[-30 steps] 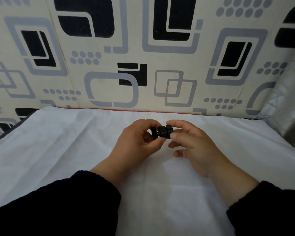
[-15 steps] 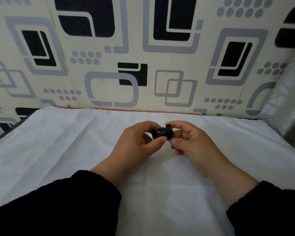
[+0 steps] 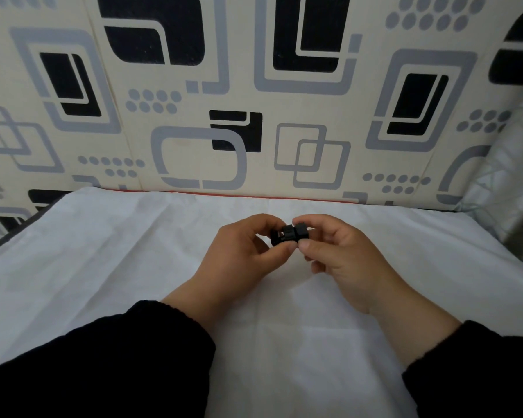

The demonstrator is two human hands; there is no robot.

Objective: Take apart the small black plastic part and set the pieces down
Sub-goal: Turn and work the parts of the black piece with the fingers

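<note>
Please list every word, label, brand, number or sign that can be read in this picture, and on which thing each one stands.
None can be read.
Small black plastic part, held between left hand and right hand: no legible marking; too small to tell.
Patterned wall panel: only grey and black shapes, no letters.
White cloth: plain.

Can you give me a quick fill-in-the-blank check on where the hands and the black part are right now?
1. The small black plastic part is pinched between ____ hands.
2. The left hand and right hand hold it above a ____ cloth.
3. Both sleeves are ____ in colour.
4. Pieces already lying on the cloth: ____.

Missing words: both; white; black; none
</note>
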